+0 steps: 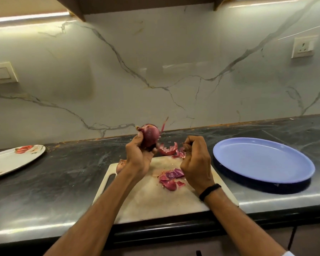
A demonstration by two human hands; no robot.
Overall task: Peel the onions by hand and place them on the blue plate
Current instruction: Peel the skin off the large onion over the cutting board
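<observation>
In the head view, the left hand [139, 156] grips a red onion [151, 135] raised above the far edge of the cutting board [151, 202]. The right hand [196, 163] has its fingers curled, pinching a skin strip [168, 150] that looks partly attached. The likely trouble is that the dry skin tears short and leaves patches, or the smooth bulb slips from the grip and rolls across the desk [44, 182]. The blue plate [262, 159] sits bare on the right, just beside the board, with nothing in the way. Loose peel scraps [171, 179] litter the board. Another onion [119, 166] lies behind the left wrist, and a flowered plate [17, 157] stands well to the left.
</observation>
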